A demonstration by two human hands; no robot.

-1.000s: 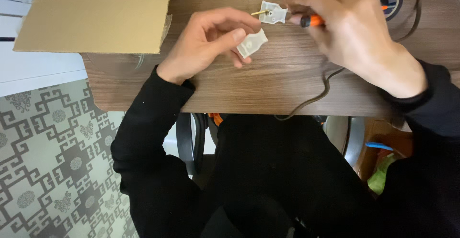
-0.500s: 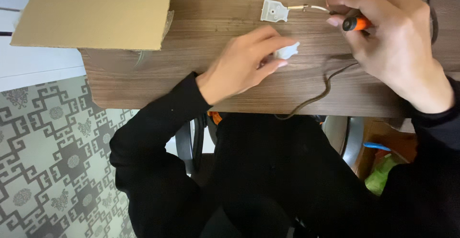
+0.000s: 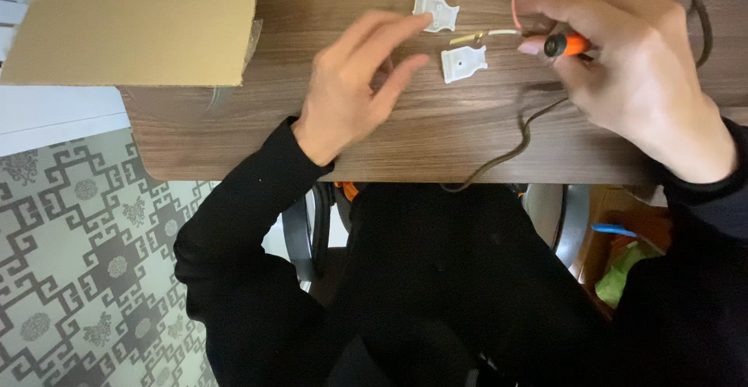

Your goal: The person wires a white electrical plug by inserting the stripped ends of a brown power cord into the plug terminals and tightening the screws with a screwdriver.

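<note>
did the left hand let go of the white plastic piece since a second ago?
Yes. The left hand is open and the white piece lies on the table, beside the other white piece.

I am looking at what seems a home work corner: a dark wood-grain tabletop (image 3: 374, 145) is sitting over a grey patterned floor covering (image 3: 86, 262), with a flat brown cardboard box (image 3: 140, 21) and a dark thin cable (image 3: 506, 153) lying on it.

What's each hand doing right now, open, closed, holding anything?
Left hand: open, holding nothing, fingertips near the two white plastic pieces.
Right hand: closed on an orange-handled tool.
</note>
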